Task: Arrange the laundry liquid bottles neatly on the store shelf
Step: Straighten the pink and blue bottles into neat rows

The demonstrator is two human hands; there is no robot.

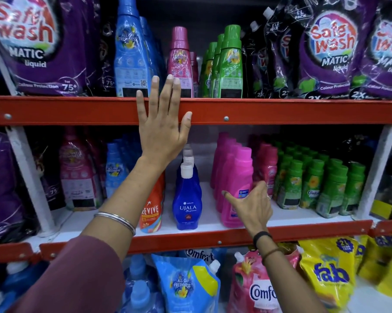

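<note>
My left hand (162, 123) is raised flat with fingers spread against the red front rail (281, 110) of the upper shelf, below a tall blue bottle (131, 53) and a pink bottle (180, 62). My right hand (251, 206) reaches onto the middle shelf, thumb out, fingers behind the front pink bottle (241, 177) of a row; whether they grip it I cannot tell. A dark blue Ujala bottle (187, 197) and an orange Revive bottle (152, 208) stand to the left of it. Green bottles (314, 186) fill the right of that shelf.
Purple Safewash pouches (43, 41) flank the upper shelf on both sides, with green bottles (230, 62) in the middle. The bottom shelf holds blue and pink Comfort pouches (256, 288) and yellow Fab pouches (330, 272). White uprights (373, 172) frame the middle shelf.
</note>
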